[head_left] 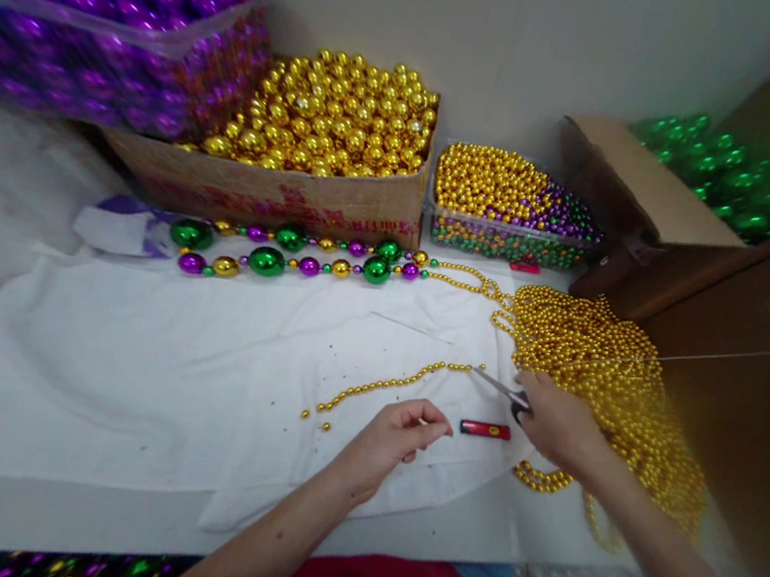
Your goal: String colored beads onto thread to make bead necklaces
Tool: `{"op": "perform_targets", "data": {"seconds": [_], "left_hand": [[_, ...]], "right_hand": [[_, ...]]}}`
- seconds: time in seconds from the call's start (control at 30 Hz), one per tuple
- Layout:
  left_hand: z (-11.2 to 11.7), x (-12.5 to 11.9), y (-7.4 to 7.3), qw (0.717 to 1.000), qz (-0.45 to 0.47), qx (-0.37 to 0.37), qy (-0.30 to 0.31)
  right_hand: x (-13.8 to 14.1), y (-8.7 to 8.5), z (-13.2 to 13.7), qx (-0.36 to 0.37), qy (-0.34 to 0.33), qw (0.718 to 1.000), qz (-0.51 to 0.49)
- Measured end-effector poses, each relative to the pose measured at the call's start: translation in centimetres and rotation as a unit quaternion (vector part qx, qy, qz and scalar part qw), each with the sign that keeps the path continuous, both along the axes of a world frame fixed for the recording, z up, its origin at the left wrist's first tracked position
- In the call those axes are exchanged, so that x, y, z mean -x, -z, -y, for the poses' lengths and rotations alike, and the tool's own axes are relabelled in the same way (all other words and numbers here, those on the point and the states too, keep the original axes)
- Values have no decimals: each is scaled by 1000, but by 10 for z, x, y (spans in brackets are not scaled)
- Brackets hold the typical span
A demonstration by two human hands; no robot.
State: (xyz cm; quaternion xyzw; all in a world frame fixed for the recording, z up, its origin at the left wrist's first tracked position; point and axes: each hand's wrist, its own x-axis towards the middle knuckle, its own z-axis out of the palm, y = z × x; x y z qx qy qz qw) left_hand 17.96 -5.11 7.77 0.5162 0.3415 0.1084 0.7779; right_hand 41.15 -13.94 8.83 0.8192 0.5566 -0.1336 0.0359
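Note:
My right hand (559,418) is closed around the handles of a pair of scissors (500,385), their blades pointing left to the end of a short row of gold beads (379,386) on the white cloth (157,369). Thumb and fingers of my left hand (405,433) are pinched together just below that row; whatever they hold is too small to make out. Between the hands lies a red lighter (485,430). A thin needle-like piece (412,328) rests above the beads. Under and behind my right hand spreads a heap of gold bead strands (589,347).
Along the back stand a bin of purple beads (90,62), a cardboard box of gold beads (282,196), a clear tub of small mixed beads (503,239) and a box of green beads (652,191). A large-bead necklace (266,261) lies before them. A thread (750,352) crosses at right.

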Motion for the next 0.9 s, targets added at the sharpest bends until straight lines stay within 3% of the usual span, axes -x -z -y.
{"op": "perform_targets", "data": {"seconds": [0.07, 0.1, 0.2, 0.3, 0.4, 0.5, 0.6, 0.77, 0.9], "left_hand": [[-1, 1, -2, 999, -14, -34, -1], [-1, 1, -2, 999, -15, -47, 0], [0, -3, -4, 999, -5, -41, 25], [7, -15, -6, 996, 6, 1, 88], [21, -32, -9, 989, 23, 17, 148], [41, -50, -11, 976, 37, 26, 212], [61, -64, -10, 961, 34, 41, 272], [84, -74, -4, 946, 18, 64, 316], [93, -80, -5, 940, 5, 64, 334]], "right_hand": [[-13, -13, 30, -7, 8, 997, -73], [-18, -18, 48, -33, 41, 985, -162], [-18, -27, 104, -92, 172, 903, -383], [10, -18, 153, -136, 237, 831, -484], [53, 7, 186, -138, 248, 788, -547], [87, 35, 208, -145, 259, 747, -595], [102, 48, 224, -167, 258, 726, -616], [105, 43, 239, -201, 254, 699, -638], [109, 38, 247, -217, 315, 670, -636]]}}
